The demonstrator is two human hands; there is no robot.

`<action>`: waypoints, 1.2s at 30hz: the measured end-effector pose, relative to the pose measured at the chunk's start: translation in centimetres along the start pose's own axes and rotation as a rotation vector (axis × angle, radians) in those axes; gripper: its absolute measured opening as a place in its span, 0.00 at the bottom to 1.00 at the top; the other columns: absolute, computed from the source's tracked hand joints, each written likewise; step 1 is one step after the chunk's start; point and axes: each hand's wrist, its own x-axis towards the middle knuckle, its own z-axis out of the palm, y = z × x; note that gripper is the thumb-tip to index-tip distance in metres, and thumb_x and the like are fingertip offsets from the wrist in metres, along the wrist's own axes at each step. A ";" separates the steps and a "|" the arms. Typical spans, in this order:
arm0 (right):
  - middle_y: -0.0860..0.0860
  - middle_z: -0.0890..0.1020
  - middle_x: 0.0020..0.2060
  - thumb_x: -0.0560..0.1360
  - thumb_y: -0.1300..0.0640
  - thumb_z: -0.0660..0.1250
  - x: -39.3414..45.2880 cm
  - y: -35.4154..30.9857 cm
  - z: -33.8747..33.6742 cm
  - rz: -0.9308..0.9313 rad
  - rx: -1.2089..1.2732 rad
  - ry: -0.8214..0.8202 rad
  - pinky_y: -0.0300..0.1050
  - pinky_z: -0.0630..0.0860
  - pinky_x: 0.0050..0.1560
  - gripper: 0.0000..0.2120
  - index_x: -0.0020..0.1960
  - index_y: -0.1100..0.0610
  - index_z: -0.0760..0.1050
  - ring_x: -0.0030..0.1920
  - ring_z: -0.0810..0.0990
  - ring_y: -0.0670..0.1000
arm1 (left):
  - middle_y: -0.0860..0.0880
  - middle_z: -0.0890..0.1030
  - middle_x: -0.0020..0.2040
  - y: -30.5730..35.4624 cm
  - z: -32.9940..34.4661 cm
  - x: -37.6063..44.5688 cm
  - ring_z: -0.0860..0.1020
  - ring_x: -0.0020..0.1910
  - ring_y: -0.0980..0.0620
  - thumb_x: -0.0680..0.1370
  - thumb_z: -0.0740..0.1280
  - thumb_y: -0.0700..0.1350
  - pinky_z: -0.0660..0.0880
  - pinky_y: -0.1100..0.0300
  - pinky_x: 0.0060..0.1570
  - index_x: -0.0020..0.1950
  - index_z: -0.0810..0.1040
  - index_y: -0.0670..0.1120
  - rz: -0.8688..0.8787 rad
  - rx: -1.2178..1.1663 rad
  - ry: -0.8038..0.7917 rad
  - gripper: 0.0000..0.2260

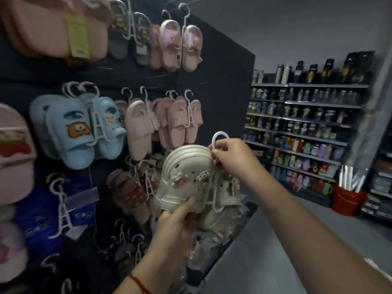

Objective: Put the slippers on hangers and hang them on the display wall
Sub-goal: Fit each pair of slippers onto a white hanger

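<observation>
Currently, head view only. Cream clog slippers [186, 181] already mounted on a white hanger [214, 187], held in mid-air just in front of the dark display wall [222, 81], not yet hooked onto it. Left hand [176, 221] grips the lower edge of the near clog, thumb across the sole rim, fingers curled beneath. Right hand [233, 158] pinches the hanger neck just below its round hook [220, 139], thumb and fingers closed around the plastic. Hook free in the air, touching no peg.

Progress, as a judgement: hanger-fitting step complete for this pair; hanging step outstanding. Many other pairs already on the wall, including blue slippers [72, 132] and pink slippers [180, 122], each on its own hanger. A free peg near the held pair not clearly discernible; blur hides the detail. Further loose items visible low beside the wall, too blurred to identify. Shelves of bottles [307, 128] well apart, across the aisle.
</observation>
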 end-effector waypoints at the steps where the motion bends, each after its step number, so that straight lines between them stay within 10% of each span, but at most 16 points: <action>1: 0.58 0.84 0.37 0.79 0.54 0.66 -0.1 0.7 0.3 -0.025 -0.006 -0.012 0.58 0.80 0.44 0.11 0.47 0.60 0.83 0.40 0.83 0.59 | 0.40 0.86 0.49 -0.6 -0.1 -0.7 0.86 0.43 0.45 0.76 0.70 0.40 0.82 0.56 0.37 0.61 0.80 0.36 -0.043 0.026 0.043 0.15; 6: 0.57 0.85 0.41 0.78 0.55 0.68 -2.0 3.4 2.5 -0.116 0.123 -0.070 0.53 0.78 0.47 0.08 0.48 0.58 0.83 0.45 0.83 0.57 | 0.44 0.84 0.42 -1.2 -4.0 -4.4 0.81 0.38 0.51 0.75 0.75 0.50 0.77 0.60 0.40 0.52 0.84 0.42 -0.332 0.484 0.166 0.13; 11: 0.48 0.82 0.41 0.79 0.55 0.67 -4.0 5.4 5.2 -0.248 0.114 -0.096 0.43 0.74 0.44 0.07 0.46 0.56 0.83 0.44 0.80 0.47 | 0.57 0.79 0.54 -0.3 -7.7 -7.7 0.77 0.54 0.57 0.69 0.79 0.57 0.74 0.59 0.53 0.56 0.78 0.60 0.134 1.066 0.528 0.18; 14: 0.47 0.84 0.46 0.79 0.56 0.68 -5.3 5.8 7.4 -0.265 0.171 -0.133 0.43 0.75 0.48 0.07 0.51 0.56 0.83 0.48 0.80 0.46 | 0.65 0.58 0.69 -0.4 -8.6 -8.1 0.62 0.68 0.63 0.65 0.78 0.65 0.63 0.60 0.66 0.74 0.53 0.73 0.246 1.201 0.359 0.46; 20: 0.41 0.79 0.37 0.79 0.55 0.68 -6.3 6.5 11.0 -0.271 0.259 -0.174 0.31 0.68 0.40 0.05 0.45 0.52 0.80 0.40 0.76 0.39 | 0.66 0.54 0.76 -1.3 -9.4 -6.9 0.61 0.74 0.62 0.64 0.74 0.72 0.64 0.58 0.72 0.71 0.32 0.77 0.181 1.246 0.242 0.54; 24: 0.46 0.84 0.52 0.79 0.53 0.68 -5.4 8.6 12.6 -0.183 0.263 -0.199 0.43 0.77 0.56 0.12 0.61 0.53 0.82 0.54 0.81 0.44 | 0.67 0.56 0.73 -1.6 -10.3 -5.4 0.61 0.70 0.65 0.66 0.74 0.70 0.64 0.63 0.67 0.71 0.28 0.74 0.149 1.286 0.221 0.56; 36: 0.45 0.85 0.52 0.78 0.56 0.70 1.5 13.5 14.4 -0.047 0.358 -0.094 0.50 0.79 0.60 0.11 0.59 0.54 0.84 0.55 0.82 0.42 | 0.59 0.57 0.79 -2.1 -11.7 6.3 0.66 0.71 0.62 0.69 0.71 0.71 0.68 0.64 0.64 0.71 0.23 0.70 0.207 1.439 0.060 0.55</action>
